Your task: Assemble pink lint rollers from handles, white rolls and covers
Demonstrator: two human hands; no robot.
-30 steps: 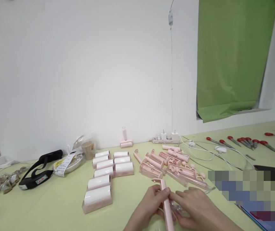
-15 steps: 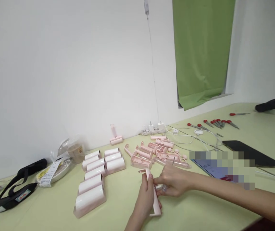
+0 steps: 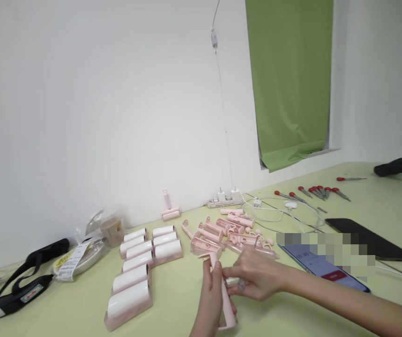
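Observation:
My left hand (image 3: 211, 299) is wrapped round a pink plastic lint-roller handle (image 3: 225, 299), held upright above the pale green table (image 3: 63, 309). My right hand (image 3: 253, 279) comes in from the right and pinches a small clear and pink part (image 3: 233, 282) against the side of that handle. Just behind both hands lies a heap of pink handles and covers (image 3: 229, 232). To the left, white roller refills in pink trays (image 3: 141, 262) lie in two rows.
A power strip (image 3: 224, 201) with white cables sits at the wall, near an upright assembled roller (image 3: 168, 208). Red-handled screwdrivers (image 3: 313, 192) lie far right. A dark tablet (image 3: 369, 233) and a phone (image 3: 323, 267) lie right of my hands. A black strap (image 3: 25, 281) and packaged food sit at left.
My view swung right and tilted. My right hand has shifted from the handle's top to its side, pinching the small part there. My left hand keeps the handle upright.

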